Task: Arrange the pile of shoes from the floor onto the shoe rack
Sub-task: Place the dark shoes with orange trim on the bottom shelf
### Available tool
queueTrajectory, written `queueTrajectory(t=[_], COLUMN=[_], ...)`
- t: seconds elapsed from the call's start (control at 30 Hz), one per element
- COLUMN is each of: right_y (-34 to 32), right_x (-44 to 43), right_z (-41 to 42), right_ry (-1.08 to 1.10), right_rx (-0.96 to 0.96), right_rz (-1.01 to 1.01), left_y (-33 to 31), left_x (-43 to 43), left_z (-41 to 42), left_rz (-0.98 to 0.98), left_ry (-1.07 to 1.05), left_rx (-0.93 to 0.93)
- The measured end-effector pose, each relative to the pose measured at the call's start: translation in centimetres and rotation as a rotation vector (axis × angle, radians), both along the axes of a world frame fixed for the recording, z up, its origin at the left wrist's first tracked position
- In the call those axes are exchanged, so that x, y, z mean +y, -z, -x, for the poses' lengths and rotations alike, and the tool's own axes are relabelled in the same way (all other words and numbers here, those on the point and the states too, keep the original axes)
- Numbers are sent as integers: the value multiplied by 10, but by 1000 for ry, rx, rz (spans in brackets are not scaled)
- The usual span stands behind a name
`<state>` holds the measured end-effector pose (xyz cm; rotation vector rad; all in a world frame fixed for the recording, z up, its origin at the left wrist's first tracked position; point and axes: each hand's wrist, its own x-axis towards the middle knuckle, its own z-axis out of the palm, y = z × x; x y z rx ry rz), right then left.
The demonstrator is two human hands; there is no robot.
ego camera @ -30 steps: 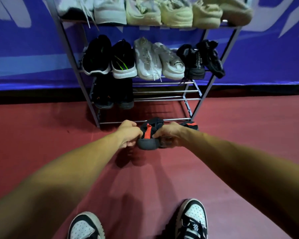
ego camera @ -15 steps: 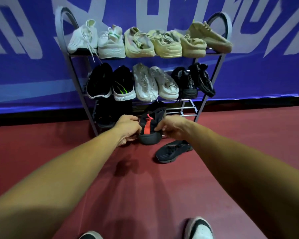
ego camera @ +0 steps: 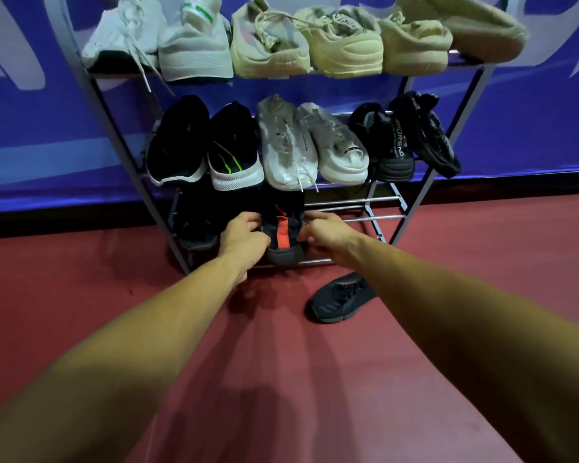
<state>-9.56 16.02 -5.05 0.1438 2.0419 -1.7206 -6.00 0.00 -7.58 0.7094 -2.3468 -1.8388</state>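
A black shoe with an orange heel strip point(ego camera: 283, 233) sits on the bottom tier of the grey metal shoe rack point(ego camera: 381, 199), heel toward me. My left hand point(ego camera: 243, 233) grips its left side and my right hand point(ego camera: 325, 230) grips its right side. A dark pair of shoes point(ego camera: 196, 218) stands to its left on the same tier. A single dark shoe point(ego camera: 343, 297) lies on the red floor just right of my right forearm.
The middle tier holds black, white and black shoes point(ego camera: 288, 145); the top tier holds white and cream shoes point(ego camera: 274, 38). The bottom tier's right half shows bare bars point(ego camera: 385, 217). A blue banner point(ego camera: 528, 121) runs behind the rack.
Both hands carried the orange-striped shoe up from the floor and forward onto the bottom tier. The view has moved closer to the rack.
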Motion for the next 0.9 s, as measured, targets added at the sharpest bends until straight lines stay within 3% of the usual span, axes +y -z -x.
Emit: queueTrajectory(t=[0.33, 0.53, 0.77, 0.9], right_y=[31, 40, 50, 59], right_x=[-13, -19, -16, -2], right_z=[33, 40, 36, 27], right_ry=[-12, 158, 160, 115], right_rx=[66, 156, 109, 66], right_rz=[15, -32, -146, -225], left_y=[13, 11, 13, 19], left_x=[-11, 0, 8, 23], left_z=[34, 39, 26, 13], left_rz=[323, 524, 651, 622], left_ry=[78, 81, 200, 343], left_rx=[-10, -41, 17, 67])
